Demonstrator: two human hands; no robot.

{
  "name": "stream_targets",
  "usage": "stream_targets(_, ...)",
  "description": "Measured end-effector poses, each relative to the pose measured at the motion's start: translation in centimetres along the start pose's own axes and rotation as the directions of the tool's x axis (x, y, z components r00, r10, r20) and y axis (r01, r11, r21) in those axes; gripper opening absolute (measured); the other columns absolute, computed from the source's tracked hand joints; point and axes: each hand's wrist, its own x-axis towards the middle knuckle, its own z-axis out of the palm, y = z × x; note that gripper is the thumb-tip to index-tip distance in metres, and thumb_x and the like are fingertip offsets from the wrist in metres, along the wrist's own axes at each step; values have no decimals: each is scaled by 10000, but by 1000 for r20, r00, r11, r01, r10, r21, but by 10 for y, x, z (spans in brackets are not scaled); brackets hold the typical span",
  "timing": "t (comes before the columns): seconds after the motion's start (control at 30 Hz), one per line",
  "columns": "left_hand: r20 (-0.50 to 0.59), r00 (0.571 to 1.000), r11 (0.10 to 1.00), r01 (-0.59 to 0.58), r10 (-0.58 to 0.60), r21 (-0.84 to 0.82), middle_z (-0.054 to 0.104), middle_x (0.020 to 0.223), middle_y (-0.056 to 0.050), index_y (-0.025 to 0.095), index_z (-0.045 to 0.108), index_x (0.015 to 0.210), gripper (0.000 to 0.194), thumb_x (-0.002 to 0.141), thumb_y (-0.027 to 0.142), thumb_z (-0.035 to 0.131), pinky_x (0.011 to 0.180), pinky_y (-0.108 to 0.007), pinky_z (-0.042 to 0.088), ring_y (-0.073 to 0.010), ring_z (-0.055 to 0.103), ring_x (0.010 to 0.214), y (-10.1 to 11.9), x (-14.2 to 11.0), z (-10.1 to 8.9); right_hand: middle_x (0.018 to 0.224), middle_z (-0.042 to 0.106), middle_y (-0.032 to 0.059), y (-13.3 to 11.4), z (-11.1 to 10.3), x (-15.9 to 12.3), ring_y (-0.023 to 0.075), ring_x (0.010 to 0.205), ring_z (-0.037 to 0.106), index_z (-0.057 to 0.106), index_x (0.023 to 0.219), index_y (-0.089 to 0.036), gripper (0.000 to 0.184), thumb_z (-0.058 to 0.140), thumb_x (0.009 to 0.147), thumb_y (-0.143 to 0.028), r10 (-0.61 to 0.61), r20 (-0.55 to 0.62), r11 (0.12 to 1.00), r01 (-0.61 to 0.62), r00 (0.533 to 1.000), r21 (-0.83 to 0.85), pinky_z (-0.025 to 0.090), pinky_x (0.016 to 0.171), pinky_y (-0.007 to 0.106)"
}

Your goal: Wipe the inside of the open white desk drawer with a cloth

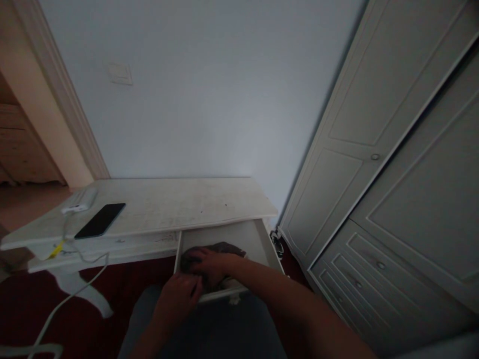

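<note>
Below the table edge a white drawer (258,244) is pulled out, with a dark, crumpled piece of cloth (226,247) lying in its left part. My right hand (211,264) reaches into the drawer from the right and lies on the cloth, its fingers apart and pointing left. At the drawer's front left corner is my left hand (179,294), its fingers curled closed close to the right hand. Whatever it may hold is hidden by the fingers and the dim light. Some paler material shows under my right wrist, too dark to name.
On the white table (179,199) lie a black phone (100,220) and a white power strip or adapter (79,200). A white cable (67,299) hangs to the floor at left. A grey wardrobe (337,174) stands at right, with shoes (277,243) beside it.
</note>
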Motion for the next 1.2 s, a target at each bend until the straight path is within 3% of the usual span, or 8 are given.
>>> stream_targets(0.13,20,1000,999,-14,13,34,818,844,-45,236,753,820,483,1070,336,352,837,-348,469,-210,750,818,-1,0,-3,1728,289,94,10,-18,-7,283,1554,328,585,1473,-258,661,747,839,-166,-106,38,994,106,994,9,365,1198,396)
stream_targets(0.23,65,998,995,-3,-3,100,820,858,-61,227,755,830,485,1069,334,347,853,-355,466,-218,749,830,1,1,-6,1727,299,40,33,-35,-29,297,1467,449,530,1519,-370,677,764,888,-293,232,31,972,-233,972,17,408,1163,443)
stream_targets(0.4,98,995,995,-11,2,98,816,864,-83,206,750,831,488,1065,326,338,851,-354,458,-217,745,821,4,2,-12,1612,418,218,60,-39,-69,407,1430,463,344,1653,-269,741,637,995,-445,767,-41,642,-767,641,6,445,1105,562)
stream_targets(0.57,107,994,993,-2,-11,118,822,872,-114,188,773,827,517,1049,357,338,837,-355,464,-228,739,796,6,5,-16,1728,190,195,59,-33,-89,495,1476,368,286,1674,-352,1098,835,777,-669,780,88,621,-784,620,14,433,1107,593)
stream_targets(0.7,113,993,989,-2,-15,151,819,884,-132,175,784,842,555,1050,378,312,842,-358,470,-239,739,811,7,5,-20,1759,48,156,50,-33,-94,495,1482,357,196,1690,-392,1487,1049,470,-393,692,291,690,-723,661,1,459,1096,556)
stream_targets(0.83,114,993,986,8,-28,167,818,928,-151,159,789,881,582,1058,389,285,859,-370,466,-257,745,861,9,4,-21,1718,203,111,44,-36,-105,368,1376,520,385,1627,-382,1221,985,575,-227,707,158,697,-717,689,13,437,1127,438)
stream_targets(1.07,119,991,975,31,-59,222,824,939,-149,156,805,892,594,1056,395,287,853,-369,480,-246,749,845,14,7,-21,1486,433,252,32,-32,-80,361,1176,662,384,1592,-175,774,668,953,-506,919,-41,395,-916,393,78,521,1011,474)
stream_targets(1.2,124,989,972,44,-74,231,820,921,-152,157,810,901,608,1052,420,283,850,-370,497,-247,749,837,13,7,-21,1508,406,248,4,-21,-19,374,1214,640,400,1570,-198,715,591,985,-563,901,-69,433,-893,427,121,528,997,489)
